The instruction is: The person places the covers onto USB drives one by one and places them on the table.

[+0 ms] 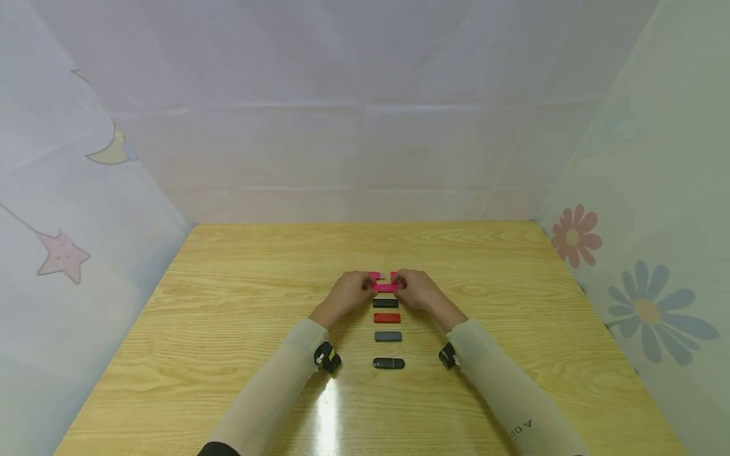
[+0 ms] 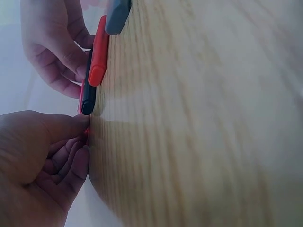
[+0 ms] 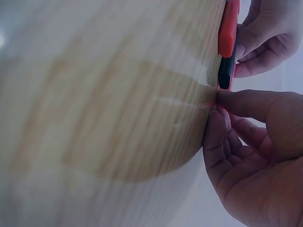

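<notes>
A bright pink USB stick (image 1: 385, 288) lies crosswise between the two hands, in a column of USB sticks on the wooden table. My left hand (image 1: 352, 288) pinches its left end between thumb and finger. At the other end, the right hand (image 1: 419, 290) pinches it the same way. Just beyond, a pink USB stick with its metal plug (image 1: 383, 276) bare points right, partly covered by the left hand. Facing that plug is a reddish-pink cap (image 1: 394, 275), mostly behind the right fingers. In both wrist views the curled fingers hide most of the pink piece.
Nearer the body, the column continues with a black stick (image 1: 385, 303), a red stick (image 1: 387, 318), a grey stick (image 1: 388, 336) and a rounded black stick (image 1: 389, 363). Pale curtains with printed flowers, a star and a moon surround the wooden table (image 1: 239, 304).
</notes>
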Available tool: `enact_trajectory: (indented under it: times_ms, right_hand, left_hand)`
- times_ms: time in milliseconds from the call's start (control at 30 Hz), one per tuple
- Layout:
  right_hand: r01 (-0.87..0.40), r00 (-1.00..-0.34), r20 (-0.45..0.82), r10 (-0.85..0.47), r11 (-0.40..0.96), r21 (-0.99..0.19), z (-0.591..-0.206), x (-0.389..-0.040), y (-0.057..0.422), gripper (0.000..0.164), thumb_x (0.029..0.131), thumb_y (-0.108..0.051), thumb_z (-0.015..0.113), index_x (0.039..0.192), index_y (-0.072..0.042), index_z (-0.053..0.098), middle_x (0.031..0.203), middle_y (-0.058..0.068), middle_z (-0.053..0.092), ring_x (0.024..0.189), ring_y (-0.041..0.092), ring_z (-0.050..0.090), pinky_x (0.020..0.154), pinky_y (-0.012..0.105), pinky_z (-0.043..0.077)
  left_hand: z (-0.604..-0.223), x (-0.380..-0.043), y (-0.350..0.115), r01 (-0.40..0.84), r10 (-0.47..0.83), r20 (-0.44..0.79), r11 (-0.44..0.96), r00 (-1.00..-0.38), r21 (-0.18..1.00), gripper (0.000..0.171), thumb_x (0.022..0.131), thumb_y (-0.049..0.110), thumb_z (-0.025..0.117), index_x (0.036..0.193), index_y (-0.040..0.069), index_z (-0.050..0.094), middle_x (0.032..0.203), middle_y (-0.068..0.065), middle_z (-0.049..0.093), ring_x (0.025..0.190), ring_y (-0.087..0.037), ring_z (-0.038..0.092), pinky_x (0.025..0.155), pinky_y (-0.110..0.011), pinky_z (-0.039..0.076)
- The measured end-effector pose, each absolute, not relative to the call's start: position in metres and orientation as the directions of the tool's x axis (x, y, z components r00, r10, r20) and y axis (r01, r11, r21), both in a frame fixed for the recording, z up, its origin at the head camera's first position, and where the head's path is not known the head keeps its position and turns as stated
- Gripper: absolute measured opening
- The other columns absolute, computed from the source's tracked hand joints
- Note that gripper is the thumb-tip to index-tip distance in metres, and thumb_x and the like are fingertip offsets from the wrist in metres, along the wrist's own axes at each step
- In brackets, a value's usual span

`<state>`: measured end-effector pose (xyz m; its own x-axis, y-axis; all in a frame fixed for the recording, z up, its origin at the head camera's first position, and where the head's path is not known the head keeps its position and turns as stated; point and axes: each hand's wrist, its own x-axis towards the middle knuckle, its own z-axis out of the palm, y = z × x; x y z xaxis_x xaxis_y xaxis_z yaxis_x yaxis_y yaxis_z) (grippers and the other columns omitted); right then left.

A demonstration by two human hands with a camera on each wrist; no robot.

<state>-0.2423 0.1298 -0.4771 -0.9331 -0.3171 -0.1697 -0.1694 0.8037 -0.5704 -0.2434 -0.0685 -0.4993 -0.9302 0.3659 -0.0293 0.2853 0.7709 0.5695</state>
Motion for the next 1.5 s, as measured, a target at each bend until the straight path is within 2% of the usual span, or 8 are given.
enact_trajectory:
  times_ms: [167, 367, 500, 633, 833, 1067, 1300, 1500]
  right_hand:
    - [-0.155, -0.932, -0.182, -0.315, 0.796, -0.585, -0.478, -0.243, 0.132, 0.022, 0.095, -0.009, 0.068, 0.117, -0.004, 0.067, 0.1, 0.008, 0.066, 0.092, 0.023, 0.06, 0.085, 0.041, 0.052]
    - [-0.114, -0.937, -0.196, -0.29, 0.782, -0.612, -0.479, -0.246, 0.138, 0.026, 0.098, -0.017, 0.062, 0.122, -0.007, 0.066, 0.102, 0.007, 0.066, 0.086, 0.021, 0.058, 0.076, 0.036, 0.051]
    - [-0.094, -0.941, -0.203, -0.271, 0.784, -0.614, -0.478, -0.251, 0.144, 0.028, 0.099, -0.021, 0.059, 0.124, -0.008, 0.065, 0.103, 0.007, 0.066, 0.086, 0.021, 0.058, 0.075, 0.036, 0.05]
    - [-0.114, -0.942, -0.186, -0.278, 0.789, -0.604, -0.475, -0.257, 0.146, 0.029, 0.098, -0.02, 0.057, 0.123, -0.006, 0.064, 0.105, 0.009, 0.066, 0.09, 0.024, 0.059, 0.081, 0.041, 0.051]
    - [-0.153, -0.937, -0.171, -0.306, 0.796, -0.586, -0.473, -0.266, 0.143, 0.033, 0.1, -0.017, 0.054, 0.129, -0.003, 0.062, 0.12, 0.017, 0.065, 0.107, 0.031, 0.061, 0.095, 0.049, 0.05]
    - [-0.172, -0.926, -0.185, -0.329, 0.804, -0.569, -0.474, -0.275, 0.138, 0.032, 0.099, -0.015, 0.059, 0.129, -0.003, 0.062, 0.122, 0.018, 0.063, 0.109, 0.033, 0.061, 0.094, 0.049, 0.051]
    - [-0.2, -0.918, -0.184, -0.352, 0.811, -0.55, -0.472, -0.277, 0.134, 0.033, 0.096, -0.013, 0.064, 0.126, 0.0, 0.064, 0.121, 0.019, 0.063, 0.112, 0.034, 0.059, 0.096, 0.049, 0.05]
    - [-0.215, -0.923, -0.175, -0.343, 0.835, -0.507, -0.475, -0.278, 0.135, 0.029, 0.095, -0.014, 0.067, 0.122, -0.002, 0.067, 0.117, 0.017, 0.064, 0.106, 0.031, 0.06, 0.094, 0.048, 0.051]
  left_hand:
    - [-0.498, -0.242, -0.069, 0.285, 0.367, -0.029, 0.765, -0.93, 0.578, 0.02, 0.097, 0.018, 0.071, 0.113, 0.007, 0.072, 0.096, -0.003, 0.071, 0.088, -0.015, 0.064, 0.079, -0.032, 0.055]
    - [-0.494, -0.243, -0.075, 0.291, 0.367, -0.011, 0.756, -0.93, 0.586, 0.017, 0.097, 0.015, 0.068, 0.112, 0.008, 0.07, 0.097, -0.003, 0.07, 0.086, -0.015, 0.063, 0.078, -0.032, 0.054]
    - [-0.491, -0.248, -0.081, 0.306, 0.361, 0.022, 0.755, -0.932, 0.579, 0.016, 0.099, 0.015, 0.065, 0.113, 0.008, 0.071, 0.1, -0.004, 0.07, 0.091, -0.017, 0.064, 0.082, -0.035, 0.055]
    - [-0.488, -0.255, -0.084, 0.307, 0.346, 0.038, 0.772, -0.938, 0.556, 0.019, 0.099, 0.014, 0.065, 0.116, 0.006, 0.071, 0.109, -0.007, 0.068, 0.104, -0.023, 0.062, 0.092, -0.039, 0.053]
    - [-0.485, -0.26, -0.082, 0.318, 0.347, 0.026, 0.823, -0.937, 0.471, 0.023, 0.099, 0.018, 0.066, 0.12, 0.008, 0.069, 0.119, -0.009, 0.062, 0.116, -0.026, 0.054, 0.101, -0.039, 0.048]
    - [-0.483, -0.262, -0.08, 0.327, 0.36, -0.001, 0.847, -0.933, 0.418, 0.025, 0.099, 0.016, 0.064, 0.122, 0.007, 0.068, 0.121, -0.011, 0.062, 0.117, -0.029, 0.054, 0.102, -0.04, 0.047]
    - [-0.488, -0.266, -0.077, 0.339, 0.372, -0.007, 0.855, -0.928, 0.392, 0.027, 0.1, 0.021, 0.065, 0.122, 0.006, 0.07, 0.118, -0.009, 0.064, 0.113, -0.026, 0.055, 0.1, -0.038, 0.047]
    - [-0.493, -0.268, -0.074, 0.363, 0.39, 0.004, 0.854, -0.921, 0.374, 0.027, 0.101, 0.024, 0.066, 0.121, 0.007, 0.071, 0.117, -0.007, 0.066, 0.111, -0.025, 0.055, 0.099, -0.036, 0.047]
